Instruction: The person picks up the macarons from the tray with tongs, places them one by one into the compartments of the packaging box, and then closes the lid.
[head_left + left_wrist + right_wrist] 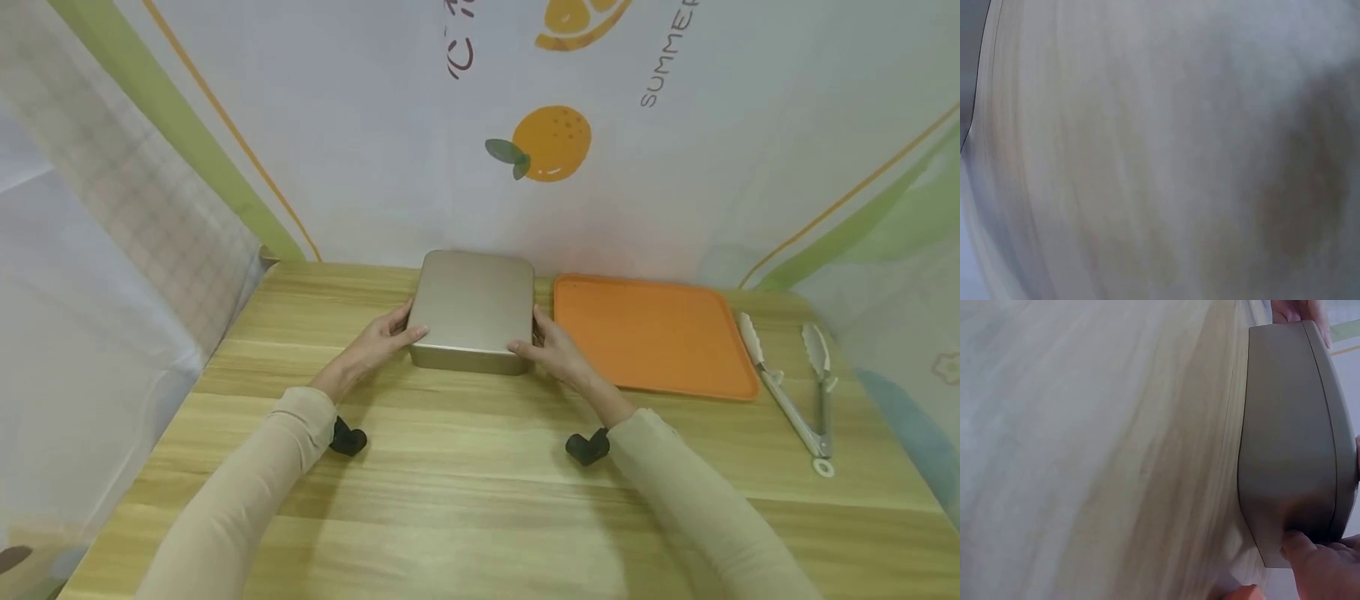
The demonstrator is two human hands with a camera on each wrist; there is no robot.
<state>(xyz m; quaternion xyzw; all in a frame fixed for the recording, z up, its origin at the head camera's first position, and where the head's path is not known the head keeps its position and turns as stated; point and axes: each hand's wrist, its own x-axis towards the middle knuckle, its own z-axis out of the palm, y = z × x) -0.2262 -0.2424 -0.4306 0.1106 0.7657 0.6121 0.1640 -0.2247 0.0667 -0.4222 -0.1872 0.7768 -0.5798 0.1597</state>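
A closed, square metal tin (pixel 474 304) with a smooth lid, dull gold-grey, stands at the back middle of the wooden table. My left hand (pixel 378 342) grips its left side, the thumb on the lid near the front corner. On the opposite side my right hand (pixel 558 350) holds it the same way. In the right wrist view the tin (pixel 1288 425) shows its front wall and lid seam, with the right hand (pixel 1329 569) at the lower end and the left hand's fingers (pixel 1316 312) at the upper. The left wrist view catches only a sliver of the tin (pixel 967 62).
Right of the tin lies a flat orange tray (pixel 652 333), close to the right hand. Farther right, metal tongs (pixel 791 408) with pale tips lie spread on the table (pixel 450 500). A white printed cloth (pixel 375 150) hangs behind the table's back edge.
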